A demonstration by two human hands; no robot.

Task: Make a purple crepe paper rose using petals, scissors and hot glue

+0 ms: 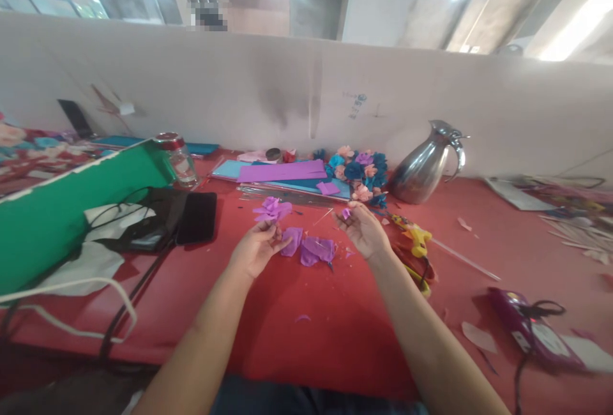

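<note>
My left hand (256, 249) is curled, its fingertips at the edge of a purple crepe paper petal (282, 209) beside a ruffled purple paper piece (269, 205). Its thumb lies by another cut purple petal (293, 240). In my right hand (364, 233), the raised fingers pinch a small purple paper flower bud (345, 213). A thin wire stem (324, 216) shows just left of that bud. Between the hands, a stack of purple petals (317, 251) lies on the red table (306, 351).
Purple and blue paper sheets (282, 172) and a bunch of paper flowers (360, 172) lie behind. A metal jug (421, 163) and yellow glue gun (417, 241) are right. Left are a phone (196, 218), glass jar (181, 163) and green box (81, 211). A purple device (534, 329) sits front right.
</note>
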